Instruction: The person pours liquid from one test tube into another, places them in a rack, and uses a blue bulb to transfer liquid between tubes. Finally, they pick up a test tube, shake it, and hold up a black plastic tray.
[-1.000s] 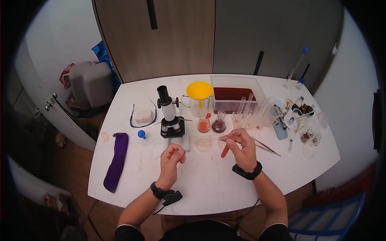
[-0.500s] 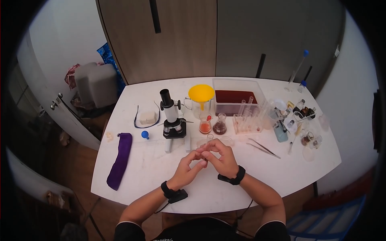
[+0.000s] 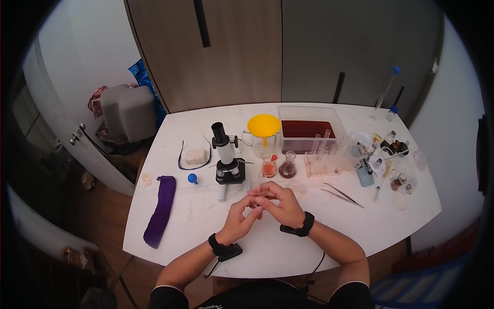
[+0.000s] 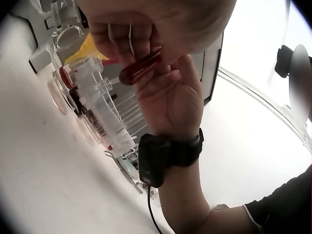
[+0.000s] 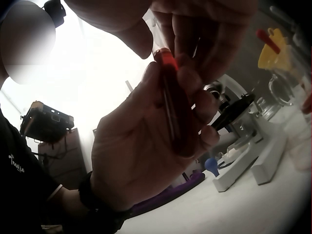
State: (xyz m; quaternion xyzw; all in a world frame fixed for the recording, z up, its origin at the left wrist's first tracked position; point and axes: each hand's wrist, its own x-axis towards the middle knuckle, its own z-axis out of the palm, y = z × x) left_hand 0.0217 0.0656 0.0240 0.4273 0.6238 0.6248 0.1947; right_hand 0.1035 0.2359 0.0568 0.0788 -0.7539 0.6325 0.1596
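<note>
In front of the microscope (image 3: 230,171), my two hands are together around one test tube (image 5: 175,112) filled with dark red liquid. My left hand (image 3: 239,220) holds its rounded lower part, thumb on one side and curled fingers on the other. Higher up, my right hand (image 3: 284,206) pinches the tube with thumb and fingertips. The clear upper end of the tube pokes out above the fingers in the head view. From the left wrist view, the red rounded end shows below the fingers.
Behind the hands stand a flask of orange-red liquid (image 3: 269,168), a flask of dark liquid (image 3: 288,168) and a tube rack (image 3: 322,167). Tweezers (image 3: 343,196) lie to the right. Leftward are a blue rubber bulb (image 3: 192,178) and a purple cloth pouch (image 3: 160,211).
The right hand, holding the red tube alone a second ago, moved left, and the empty left hand came in to take hold too. Over the last half second the hands barely moved.
</note>
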